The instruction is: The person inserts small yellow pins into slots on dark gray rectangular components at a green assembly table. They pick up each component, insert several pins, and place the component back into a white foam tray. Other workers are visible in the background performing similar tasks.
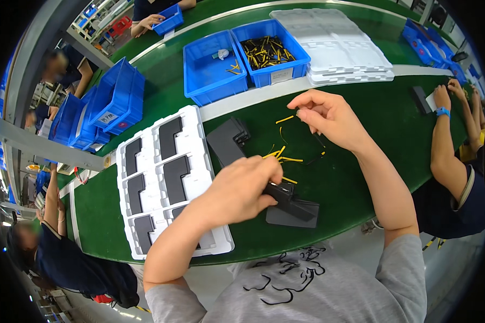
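Observation:
My left hand is closed on a black plastic casing, its fingers and thumb over the upper left end. Part of that casing is hidden under the hand. My right hand is raised over the green table with thumb and fingertips pinched together. A thin yellow strip shows right by those fingertips; whether it is pinched there, I cannot tell. Between the hands lie several loose yellow-and-black strips. Another black casing rests just beyond my left hand.
Left of me, a white tray holds several black parts. Two blue bins stand at the back, one full of yellow-and-black strips. Stacked white trays are beside them. Co-workers sit on both sides, one with a blue wristband.

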`<state>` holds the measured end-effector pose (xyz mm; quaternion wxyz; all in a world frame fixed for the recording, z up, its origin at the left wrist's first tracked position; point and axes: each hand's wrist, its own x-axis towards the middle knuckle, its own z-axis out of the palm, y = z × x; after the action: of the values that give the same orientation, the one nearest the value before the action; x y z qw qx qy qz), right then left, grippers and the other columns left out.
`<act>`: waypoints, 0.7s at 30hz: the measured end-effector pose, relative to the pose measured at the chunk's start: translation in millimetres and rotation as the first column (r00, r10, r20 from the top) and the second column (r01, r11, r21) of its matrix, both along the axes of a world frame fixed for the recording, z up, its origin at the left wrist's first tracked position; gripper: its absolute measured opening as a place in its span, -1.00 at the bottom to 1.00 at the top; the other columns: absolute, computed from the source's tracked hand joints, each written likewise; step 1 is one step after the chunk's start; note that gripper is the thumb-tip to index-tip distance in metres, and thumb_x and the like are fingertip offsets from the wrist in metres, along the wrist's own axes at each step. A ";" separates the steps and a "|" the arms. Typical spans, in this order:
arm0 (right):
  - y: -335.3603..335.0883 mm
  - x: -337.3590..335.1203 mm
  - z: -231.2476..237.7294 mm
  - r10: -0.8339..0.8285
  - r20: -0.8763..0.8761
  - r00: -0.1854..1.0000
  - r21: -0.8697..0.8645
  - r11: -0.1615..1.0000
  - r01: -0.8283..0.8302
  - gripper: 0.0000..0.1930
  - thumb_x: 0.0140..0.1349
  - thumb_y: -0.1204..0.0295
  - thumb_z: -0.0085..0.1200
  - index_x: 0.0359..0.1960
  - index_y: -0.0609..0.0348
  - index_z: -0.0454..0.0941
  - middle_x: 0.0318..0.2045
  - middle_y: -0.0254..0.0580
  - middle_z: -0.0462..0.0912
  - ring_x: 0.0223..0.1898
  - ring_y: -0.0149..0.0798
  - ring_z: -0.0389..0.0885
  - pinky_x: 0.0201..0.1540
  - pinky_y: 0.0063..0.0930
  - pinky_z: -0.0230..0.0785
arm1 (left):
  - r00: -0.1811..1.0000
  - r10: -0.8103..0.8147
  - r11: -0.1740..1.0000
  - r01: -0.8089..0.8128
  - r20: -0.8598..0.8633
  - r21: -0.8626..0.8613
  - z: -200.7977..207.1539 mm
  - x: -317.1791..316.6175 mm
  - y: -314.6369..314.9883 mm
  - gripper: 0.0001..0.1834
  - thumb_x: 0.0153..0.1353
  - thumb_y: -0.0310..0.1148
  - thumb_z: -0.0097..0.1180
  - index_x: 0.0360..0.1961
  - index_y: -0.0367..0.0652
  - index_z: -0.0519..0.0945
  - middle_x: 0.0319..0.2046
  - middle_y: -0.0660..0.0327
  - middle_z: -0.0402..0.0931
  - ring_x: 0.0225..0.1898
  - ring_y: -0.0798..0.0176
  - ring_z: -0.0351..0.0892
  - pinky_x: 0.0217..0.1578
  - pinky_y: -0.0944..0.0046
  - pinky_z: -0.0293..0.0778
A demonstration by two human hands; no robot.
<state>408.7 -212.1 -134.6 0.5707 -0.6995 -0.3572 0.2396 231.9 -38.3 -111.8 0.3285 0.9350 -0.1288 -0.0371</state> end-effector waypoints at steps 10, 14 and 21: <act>14.8 -40.9 8.6 -0.003 -0.123 0.992 0.219 0.975 0.030 -0.89 0.23 0.54 0.11 -0.24 0.30 0.59 -0.40 -0.32 0.58 -0.49 -0.54 0.52 -0.42 -0.66 0.40 | 0.887 0.456 0.684 -0.403 -0.075 -0.609 -29.2 16.3 -6.6 -0.82 0.37 -0.42 -0.04 -0.08 -0.28 0.36 -0.32 0.10 0.62 -0.36 0.36 0.55 -0.28 0.35 0.44; 17.4 -48.5 7.6 -0.068 -0.029 0.997 0.174 0.982 0.072 -0.90 0.22 0.56 0.11 -0.28 0.33 0.60 -0.37 -0.28 0.53 -0.48 -0.50 0.54 -0.40 -0.63 0.42 | 0.884 0.464 0.700 -0.404 -0.055 -0.589 -30.7 17.1 -8.9 -0.81 0.37 -0.41 -0.03 -0.09 -0.30 0.35 -0.34 0.06 0.64 -0.39 0.33 0.56 -0.31 0.34 0.43; 18.5 -53.2 10.5 -0.084 -0.042 0.996 0.167 0.982 0.090 -0.91 0.21 0.55 0.14 -0.29 0.32 0.61 -0.37 -0.28 0.48 -0.47 -0.48 0.54 -0.39 -0.60 0.42 | 0.880 0.472 0.725 -0.420 -0.051 -0.545 -28.7 15.7 -9.6 -0.81 0.36 -0.42 -0.01 -0.09 -0.28 0.36 -0.35 0.06 0.64 -0.39 0.30 0.59 -0.32 0.34 0.43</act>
<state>355.5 -193.6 -124.1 0.6440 -0.6593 -0.3353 0.1951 247.6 -47.9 -140.4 0.5716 0.8073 0.0798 0.1235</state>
